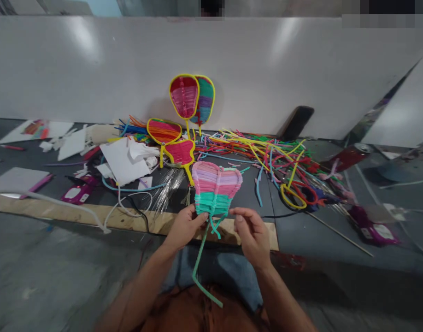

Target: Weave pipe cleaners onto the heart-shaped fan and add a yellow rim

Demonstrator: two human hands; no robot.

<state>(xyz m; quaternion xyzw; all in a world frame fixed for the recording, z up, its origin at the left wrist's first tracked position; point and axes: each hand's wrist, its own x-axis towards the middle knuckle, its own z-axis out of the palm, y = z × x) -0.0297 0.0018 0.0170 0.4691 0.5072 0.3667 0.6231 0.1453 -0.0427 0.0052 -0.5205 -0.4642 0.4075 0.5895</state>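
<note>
A fan-shaped piece of woven pipe cleaners (216, 186), pink and lilac above and teal below, stands upright over the table's front edge. My left hand (187, 226) pinches its lower left corner between thumb and fingers. From its bottom a long green pipe cleaner (197, 265) hangs down, bent near its end. Short teal ends (215, 228) curl below the woven part. My right hand (251, 230) is at the lower right corner, fingers loosely bent and thumb apart from the index finger. Its index fingertip is close to a teal strand; I cannot tell whether they touch.
Yellow-rimmed fans (184, 97) lean against the white board (135, 69); others lie below. Loose pipe cleaners (246, 147), scissors (304, 193), a red can (353, 157), a phone (297, 122) and a purple glue gun (370, 228) lie rightward. Papers (123, 159) and another purple glue gun (80, 189) are left.
</note>
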